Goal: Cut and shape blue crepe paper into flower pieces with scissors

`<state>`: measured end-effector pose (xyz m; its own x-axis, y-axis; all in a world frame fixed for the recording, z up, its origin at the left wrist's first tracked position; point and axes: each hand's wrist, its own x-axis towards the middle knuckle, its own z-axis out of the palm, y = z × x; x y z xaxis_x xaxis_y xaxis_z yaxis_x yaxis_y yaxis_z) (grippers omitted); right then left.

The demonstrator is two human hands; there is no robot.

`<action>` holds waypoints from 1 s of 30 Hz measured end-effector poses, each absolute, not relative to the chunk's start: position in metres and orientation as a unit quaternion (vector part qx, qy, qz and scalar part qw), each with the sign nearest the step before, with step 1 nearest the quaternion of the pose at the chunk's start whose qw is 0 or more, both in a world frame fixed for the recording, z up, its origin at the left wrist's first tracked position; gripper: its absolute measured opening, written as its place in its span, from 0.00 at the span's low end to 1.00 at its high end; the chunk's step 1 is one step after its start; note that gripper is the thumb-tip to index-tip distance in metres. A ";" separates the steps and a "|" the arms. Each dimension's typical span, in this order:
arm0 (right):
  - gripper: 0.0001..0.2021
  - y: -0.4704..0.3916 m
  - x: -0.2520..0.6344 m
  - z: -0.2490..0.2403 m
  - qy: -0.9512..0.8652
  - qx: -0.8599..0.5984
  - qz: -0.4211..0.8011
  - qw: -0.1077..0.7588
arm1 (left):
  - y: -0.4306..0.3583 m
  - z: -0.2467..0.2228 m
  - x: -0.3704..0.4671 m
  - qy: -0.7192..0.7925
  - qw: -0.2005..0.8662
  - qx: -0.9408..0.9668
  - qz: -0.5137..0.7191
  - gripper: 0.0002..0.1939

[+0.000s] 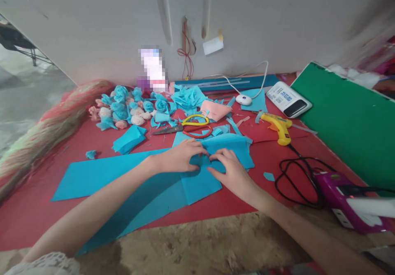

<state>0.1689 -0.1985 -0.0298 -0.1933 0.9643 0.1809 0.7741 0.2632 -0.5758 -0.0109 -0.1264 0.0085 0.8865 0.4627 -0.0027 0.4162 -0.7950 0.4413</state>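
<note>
Large blue paper sheets [108,176] lie spread over the red table cover, overlapping near the middle. My left hand [183,156] rests on the blue paper with its fingers curved towards the right. Facing it, my right hand [228,166] touches the same paper, thumb and index finger apart. The fingertips of both hands nearly meet at a fold or edge of the paper; whether they pinch it is hard to make out. Just beyond my left hand lie scissors [197,131] with yellow and red handles, blades pointing left. A folded blue piece [129,140] sits behind the long sheet.
Blue and pink paper flowers [120,108] are heaped at the back left. At the right are a yellow glue gun [279,127], its black cable [293,180], a purple power box [342,201], a white device [289,99] and a green board [345,122].
</note>
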 end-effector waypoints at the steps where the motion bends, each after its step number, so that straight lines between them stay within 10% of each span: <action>1: 0.05 -0.197 0.168 -0.029 -0.748 -0.576 0.190 0.270 | -0.127 0.009 -0.011 0.234 0.228 0.943 0.061 0.16; 30: 0.08 -0.191 0.166 0.040 -0.670 -0.557 0.293 0.393 | -0.129 0.045 -0.029 0.369 0.553 0.720 0.199 0.14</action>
